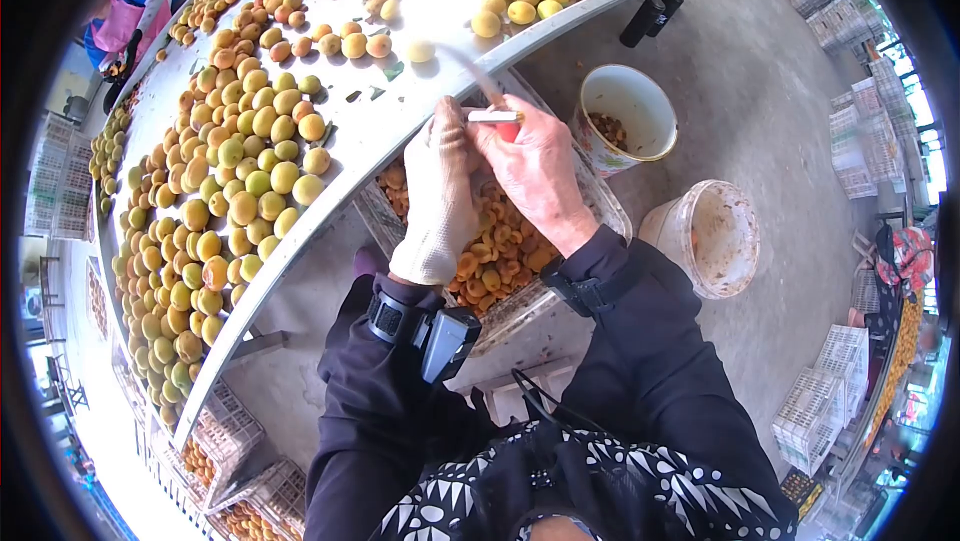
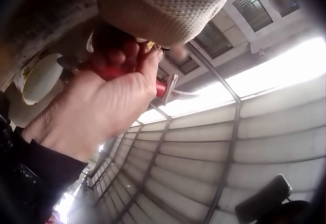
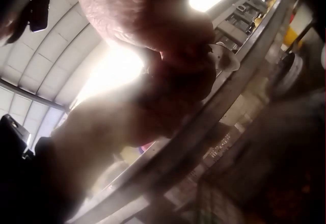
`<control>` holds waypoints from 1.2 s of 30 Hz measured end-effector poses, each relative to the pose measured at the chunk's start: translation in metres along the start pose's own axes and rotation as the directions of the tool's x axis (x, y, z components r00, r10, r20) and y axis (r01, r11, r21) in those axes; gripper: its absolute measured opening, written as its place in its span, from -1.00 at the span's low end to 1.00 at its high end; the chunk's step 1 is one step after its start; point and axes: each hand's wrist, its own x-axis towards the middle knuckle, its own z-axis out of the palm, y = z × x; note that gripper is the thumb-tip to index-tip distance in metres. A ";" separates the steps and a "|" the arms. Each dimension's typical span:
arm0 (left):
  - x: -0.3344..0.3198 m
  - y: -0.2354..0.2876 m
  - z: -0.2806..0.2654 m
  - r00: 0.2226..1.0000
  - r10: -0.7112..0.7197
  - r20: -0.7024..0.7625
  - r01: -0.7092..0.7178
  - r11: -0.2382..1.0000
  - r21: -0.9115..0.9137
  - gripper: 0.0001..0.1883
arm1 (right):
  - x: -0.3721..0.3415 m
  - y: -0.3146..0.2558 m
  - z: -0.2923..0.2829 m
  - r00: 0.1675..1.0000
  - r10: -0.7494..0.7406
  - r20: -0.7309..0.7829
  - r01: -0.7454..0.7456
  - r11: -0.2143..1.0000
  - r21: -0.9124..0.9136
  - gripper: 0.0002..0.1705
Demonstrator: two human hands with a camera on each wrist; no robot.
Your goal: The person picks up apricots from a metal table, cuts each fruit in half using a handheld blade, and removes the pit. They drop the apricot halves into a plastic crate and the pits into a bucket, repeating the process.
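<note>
My left hand [image 1: 441, 191], in a cream knitted glove, is curled close against my right hand above the crate's edge. A small yellow bit of apricot [image 2: 151, 45] shows by the fingers in the left wrist view; the glove hides the rest. My bare right hand [image 1: 535, 161] grips the red handle [image 2: 162, 88] of a knife, whose thin curved blade [image 2: 184, 93] points away from the fist. Under both hands, a crate [image 1: 590, 186] holds halved apricots [image 1: 495, 251]. The right wrist view is dark and blurred around the two hands.
A white sorting table [image 1: 385, 126] covered with whole apricots [image 1: 240, 156] curves along the left and front. To the right stand a bucket [image 1: 650, 111] with brown bits in it and a stained bucket [image 1: 725, 241]. Stacked plastic crates [image 1: 820, 411] line the far right.
</note>
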 end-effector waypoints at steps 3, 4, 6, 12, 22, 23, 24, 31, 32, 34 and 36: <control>-0.007 0.008 0.007 0.980 0.195 -0.040 -0.192 0.979 0.071 -0.53 | 0.006 -0.020 -0.012 0.918 0.393 0.055 -0.362 0.770 0.526 -0.81; -0.007 0.010 0.003 0.990 0.127 -0.062 -0.125 0.991 0.041 -0.48 | 0.009 -0.010 -0.011 0.929 0.371 0.006 -0.283 0.698 0.658 -0.84; -0.007 0.013 0.005 0.986 0.091 -0.142 -0.088 0.996 0.029 -0.43 | 0.015 -0.001 -0.025 0.908 0.400 0.126 -0.298 0.403 0.865 -0.86; -0.009 0.009 0.020 0.977 0.057 -0.206 -0.074 0.994 -0.075 -0.39 | 0.028 -0.018 -0.037 0.972 0.234 -0.002 -0.057 0.244 0.968 -0.63; -0.011 -0.003 0.043 0.973 0.078 -0.218 -0.136 0.954 -0.266 -0.43 | 0.026 -0.032 -0.017 0.965 0.207 -0.159 0.079 0.348 0.934 -0.63; -0.010 -0.004 0.045 0.971 0.100 -0.215 -0.159 0.948 -0.276 -0.44 | 0.027 -0.033 -0.015 0.956 0.228 -0.184 0.095 0.351 0.931 -0.66; -0.009 -0.007 0.046 0.972 0.100 -0.214 -0.159 0.948 -0.277 -0.44 | 0.027 -0.033 -0.013 0.946 0.248 -0.209 0.112 0.353 0.929 -0.68; 0.001 -0.022 0.048 0.902 0.332 -0.275 -0.369 0.924 -0.097 -0.48 | 0.018 -0.038 -0.003 0.939 0.123 -0.321 0.228 0.476 0.850 -0.79; 0.000 -0.021 0.047 0.896 0.341 -0.284 -0.364 0.931 -0.032 -0.51 | 0.016 -0.039 -0.002 0.941 0.095 -0.323 0.222 0.547 0.807 -0.78; -0.003 -0.019 0.048 0.892 0.363 -0.270 -0.378 0.926 -0.005 -0.55 | 0.014 -0.037 -0.002 0.948 0.041 -0.314 0.205 0.677 0.707 -0.80; -0.005 -0.019 0.048 0.870 0.397 -0.292 -0.373 0.918 0.135 -0.56 | 0.014 -0.037 -0.003 0.939 0.092 -0.332 0.212 0.606 0.767 -0.79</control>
